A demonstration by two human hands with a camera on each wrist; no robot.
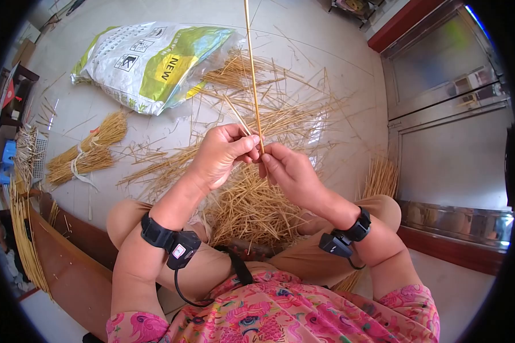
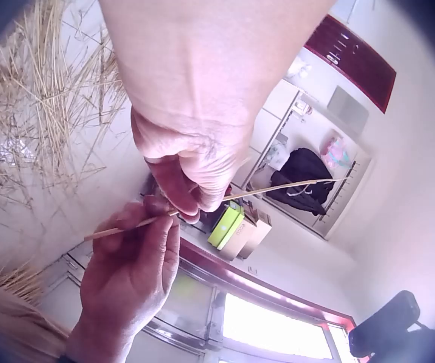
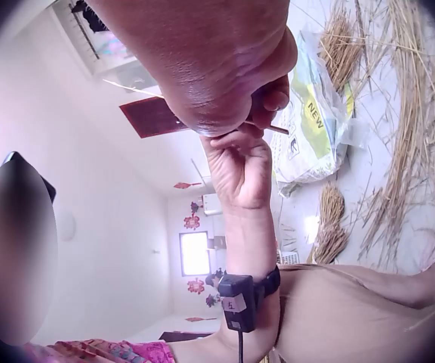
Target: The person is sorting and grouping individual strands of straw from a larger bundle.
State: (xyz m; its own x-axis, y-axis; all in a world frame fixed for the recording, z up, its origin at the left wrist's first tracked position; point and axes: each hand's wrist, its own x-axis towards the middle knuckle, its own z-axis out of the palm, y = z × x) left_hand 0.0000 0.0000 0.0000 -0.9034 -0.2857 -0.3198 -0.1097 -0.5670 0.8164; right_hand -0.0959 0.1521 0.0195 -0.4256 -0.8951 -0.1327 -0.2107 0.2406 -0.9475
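A long straw stalk stands nearly upright between the two hands, which almost touch above a heap of straw. The left hand pinches it near its lower end; a shorter pale piece sticks up beside that thumb. Thumb and fingers of the right hand pinch the stalk's lower part. In the left wrist view the stalk runs out past the left hand, with the right hand close below. The right wrist view shows a short stalk end by the right hand.
A pile of cut straw lies between the legs, with loose stalks spread beyond it. A white and green bag and a tied straw bundle lie on the floor at the left. Metal cabinet doors stand at the right.
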